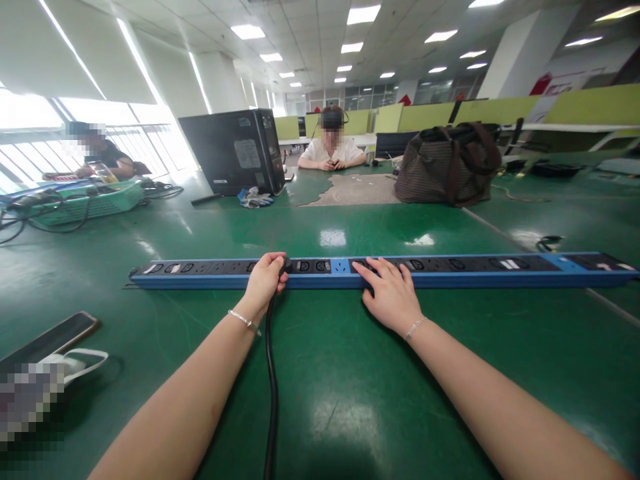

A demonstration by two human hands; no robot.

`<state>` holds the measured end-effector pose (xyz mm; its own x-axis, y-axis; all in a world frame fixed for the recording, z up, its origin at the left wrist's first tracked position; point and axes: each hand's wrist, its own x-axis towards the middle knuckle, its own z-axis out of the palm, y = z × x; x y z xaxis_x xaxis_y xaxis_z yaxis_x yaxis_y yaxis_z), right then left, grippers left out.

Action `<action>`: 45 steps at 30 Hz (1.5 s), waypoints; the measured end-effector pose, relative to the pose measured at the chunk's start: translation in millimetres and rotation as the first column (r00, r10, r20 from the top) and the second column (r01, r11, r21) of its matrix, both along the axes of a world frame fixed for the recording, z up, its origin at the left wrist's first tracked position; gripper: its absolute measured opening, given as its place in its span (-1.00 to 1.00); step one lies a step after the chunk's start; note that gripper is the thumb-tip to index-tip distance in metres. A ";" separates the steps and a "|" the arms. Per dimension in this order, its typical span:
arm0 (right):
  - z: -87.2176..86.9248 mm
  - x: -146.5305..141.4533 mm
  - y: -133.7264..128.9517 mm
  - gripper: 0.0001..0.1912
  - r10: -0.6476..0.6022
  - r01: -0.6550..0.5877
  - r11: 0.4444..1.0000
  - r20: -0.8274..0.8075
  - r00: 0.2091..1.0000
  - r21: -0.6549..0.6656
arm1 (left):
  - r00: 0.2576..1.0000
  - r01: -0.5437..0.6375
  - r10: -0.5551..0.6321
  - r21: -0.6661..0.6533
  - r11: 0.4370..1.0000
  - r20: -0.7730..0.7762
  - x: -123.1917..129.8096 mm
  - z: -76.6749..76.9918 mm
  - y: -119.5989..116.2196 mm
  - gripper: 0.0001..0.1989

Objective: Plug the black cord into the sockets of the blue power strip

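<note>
See the phone at between eight and nine o'clock on the surface, then the basket beyond it, at nine. Trace the strip across the middle, from nine o'clock to three, flat on the surface. Find the case at ten, the gloves just beside its base. Note the left grip at eight, clamped on the plug against the strip; cannot tell if seated. Follow the cable from there toward six. See the co-worker at twelve. Find the right grip at four, spread apart, resting on the strip, and the bag at two.
</note>
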<state>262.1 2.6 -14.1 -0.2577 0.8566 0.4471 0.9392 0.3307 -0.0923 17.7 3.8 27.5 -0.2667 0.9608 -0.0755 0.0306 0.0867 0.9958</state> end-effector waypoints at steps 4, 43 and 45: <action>0.1 -0.5 -0.6 -0.45 0.002 -0.002 1.000 -0.006 1.000 0.002 | 0.996 -0.063 0.049 0.227 0.972 0.069 -7.1 32.7 -9.7 -0.83; -0.4 -2.1 -1.6 -0.45 0.005 -0.005 1.000 -0.036 0.999 -0.003 | 0.949 0.231 -0.229 0.020 0.973 0.217 93.6 -3.4 8.5 -0.78; 0.4 -2.3 -1.9 -0.45 0.007 -0.008 1.000 -0.039 0.999 -0.012 | 0.960 0.202 -0.203 0.027 0.979 0.192 93.7 -3.6 8.5 -0.79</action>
